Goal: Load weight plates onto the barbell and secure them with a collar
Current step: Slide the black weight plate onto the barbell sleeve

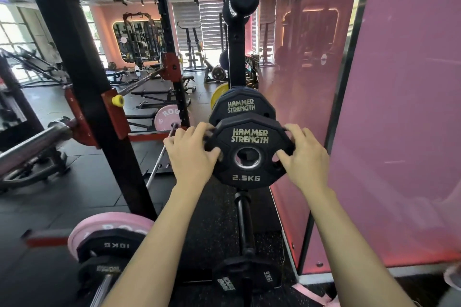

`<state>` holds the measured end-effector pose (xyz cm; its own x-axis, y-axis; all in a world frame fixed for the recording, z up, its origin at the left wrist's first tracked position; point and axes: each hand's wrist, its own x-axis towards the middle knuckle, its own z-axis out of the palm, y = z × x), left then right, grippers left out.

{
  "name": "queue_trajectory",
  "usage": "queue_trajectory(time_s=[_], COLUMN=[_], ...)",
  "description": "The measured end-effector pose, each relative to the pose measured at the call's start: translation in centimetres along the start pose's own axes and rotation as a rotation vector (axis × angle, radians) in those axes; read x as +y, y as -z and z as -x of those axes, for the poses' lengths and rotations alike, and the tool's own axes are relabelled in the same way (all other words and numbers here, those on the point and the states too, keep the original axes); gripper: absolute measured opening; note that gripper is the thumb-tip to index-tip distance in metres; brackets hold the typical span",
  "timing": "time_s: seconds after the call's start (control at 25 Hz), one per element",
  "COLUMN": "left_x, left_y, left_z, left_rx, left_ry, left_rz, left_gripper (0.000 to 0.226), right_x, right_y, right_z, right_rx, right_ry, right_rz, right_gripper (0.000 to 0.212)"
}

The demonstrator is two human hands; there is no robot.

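2.5kg plate held upright in front of the rack's plate pegs, face and centre hole toward the camera, left hand and right hand each curled round an edge, bigger plate just behind

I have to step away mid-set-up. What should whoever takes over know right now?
Left hand and right hand both grip the 2.5 kg plate by its rim, in front of a larger black plate stored on the rack. Barbell sleeve at left sits bare on the rack. Done: plate picked up. Left: slide it onto the sleeve, then fit a collar; none is visible.
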<state>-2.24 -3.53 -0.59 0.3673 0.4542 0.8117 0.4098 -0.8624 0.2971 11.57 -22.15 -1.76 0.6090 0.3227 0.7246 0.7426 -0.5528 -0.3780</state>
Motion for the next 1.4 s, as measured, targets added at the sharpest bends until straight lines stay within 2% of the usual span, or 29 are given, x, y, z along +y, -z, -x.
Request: queue_trajectory(time_s=[0.2, 0.36, 0.48, 0.64, 0.96, 1.2, 1.4], left_x=[-1.4, -3.2, -6.2, -12.7, -27.2, -34.7, -38.4], left_y=[3.3, 6.9, 11.4, 19.2, 35.6, 41.6, 41.8], left_z=[4.9, 6.1, 6.9, 9.1, 13.5, 14.7, 13.2], left_rx=[-0.009, 0.025, 0.061, 0.088, 0.164, 0.261, 0.268], left_ry=[0.032, 0.054, 0.062, 0.096, 0.261, 0.400, 0.441], left_rz=[0.012, 0.047, 0.087, 0.061, -0.136, -0.241, -0.288], left_gripper=[0.043, 0.044, 0.043, 0.041, 0.044, 0.045, 0.044], right_x=[-1.8, -5.4, -10.4, -19.0, -38.5, -48.5, -51.9], right_y=[1.5, 3.1, 3.9, 3.5, -0.1, -3.9, -7.6], right_z=[4.7, 6.9, 8.7, 12.6, 19.2, 20.5, 19.4], right_rx=[-0.037, 0.012, 0.055, 0.030, -0.139, -0.235, -0.274], right_ry=[-0.021, 0.013, 0.023, 0.048, 0.191, 0.278, 0.300], right_rz=[-0.072, -0.085, -0.123, -0.206, -0.393, -0.537, -0.613], right_gripper=[0.050, 0.050, 0.052, 0.054, 0.052, 0.051, 0.050])
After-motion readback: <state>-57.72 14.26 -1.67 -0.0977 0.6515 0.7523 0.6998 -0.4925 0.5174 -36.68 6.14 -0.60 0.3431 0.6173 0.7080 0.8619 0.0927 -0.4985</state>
